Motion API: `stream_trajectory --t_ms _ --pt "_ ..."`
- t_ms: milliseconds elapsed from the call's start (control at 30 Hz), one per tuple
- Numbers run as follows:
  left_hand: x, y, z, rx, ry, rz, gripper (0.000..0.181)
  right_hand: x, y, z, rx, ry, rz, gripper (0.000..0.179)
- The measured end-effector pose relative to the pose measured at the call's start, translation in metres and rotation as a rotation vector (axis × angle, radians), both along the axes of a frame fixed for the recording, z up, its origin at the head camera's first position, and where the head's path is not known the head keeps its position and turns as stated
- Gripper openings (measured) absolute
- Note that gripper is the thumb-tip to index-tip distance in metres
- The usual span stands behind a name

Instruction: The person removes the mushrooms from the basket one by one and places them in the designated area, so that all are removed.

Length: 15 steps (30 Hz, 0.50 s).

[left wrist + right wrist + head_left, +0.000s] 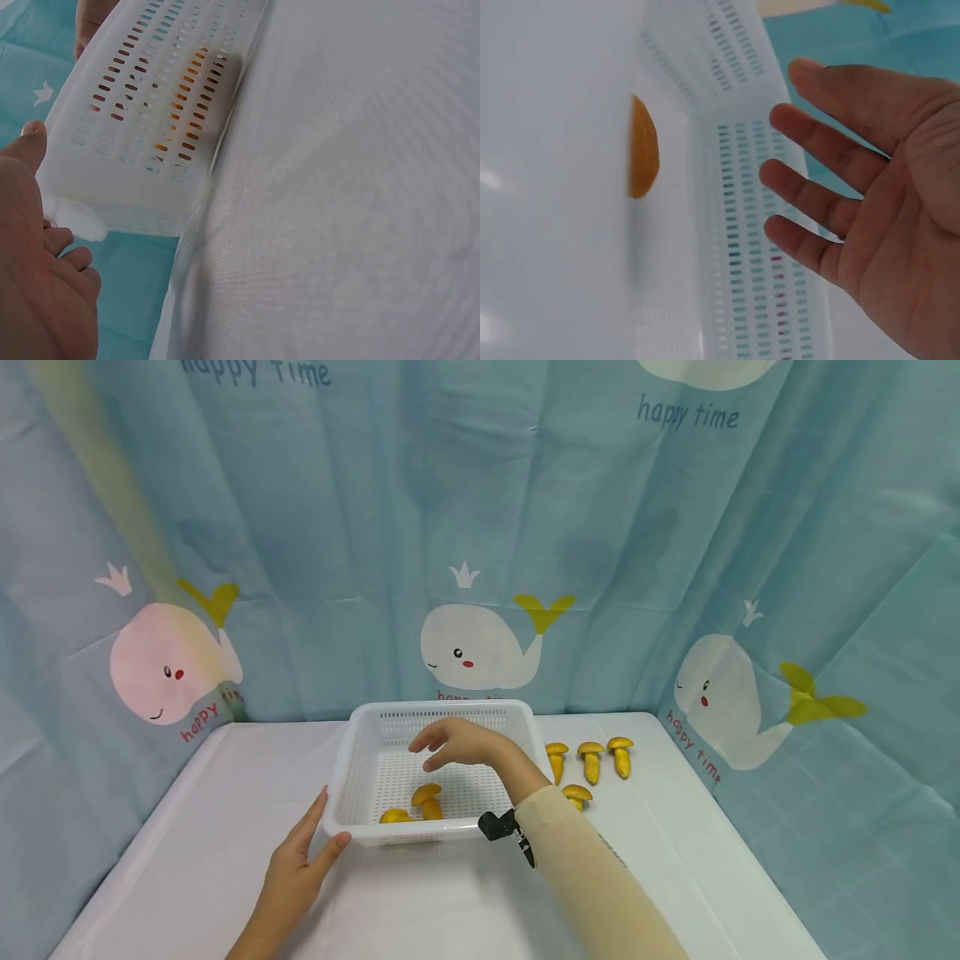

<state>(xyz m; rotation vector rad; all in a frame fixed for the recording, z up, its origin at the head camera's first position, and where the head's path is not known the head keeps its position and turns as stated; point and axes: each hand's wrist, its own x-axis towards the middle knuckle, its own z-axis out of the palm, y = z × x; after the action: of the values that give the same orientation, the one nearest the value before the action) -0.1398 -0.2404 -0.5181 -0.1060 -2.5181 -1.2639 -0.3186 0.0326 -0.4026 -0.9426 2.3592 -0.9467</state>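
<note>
A white perforated plastic basket [442,830] stands on the table, with two yellow toy mushrooms inside near its front wall; one mushroom [427,800] shows its cap and stem, the other [395,816] is partly hidden by the rim. My left hand [296,864] touches the basket's front left corner, fingers extended along its side and thumb at the rim. Over the basket hovers my right hand [461,743], its fingers spread and loosely bent. Nothing lies between those fingers in the right wrist view, where the palm [900,195] faces the camera.
Right of the basket lie several more yellow mushrooms [591,762] on the white table [255,777]; my right forearm partly covers one [577,795]. A blue curtain [337,568] printed with whales hangs around the table's back and sides.
</note>
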Motion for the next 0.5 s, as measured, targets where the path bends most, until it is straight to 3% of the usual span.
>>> stream_trajectory --t_ms 267,500 --pt "-0.001 0.001 0.001 0.007 0.004 0.005 0.08 -0.004 -0.008 0.001 0.04 -0.033 0.025 0.034" --pt "0.0 0.0 0.001 0.006 0.008 0.003 0.079 -0.02 -0.006 0.0 0.099 -0.051 0.051 0.035"
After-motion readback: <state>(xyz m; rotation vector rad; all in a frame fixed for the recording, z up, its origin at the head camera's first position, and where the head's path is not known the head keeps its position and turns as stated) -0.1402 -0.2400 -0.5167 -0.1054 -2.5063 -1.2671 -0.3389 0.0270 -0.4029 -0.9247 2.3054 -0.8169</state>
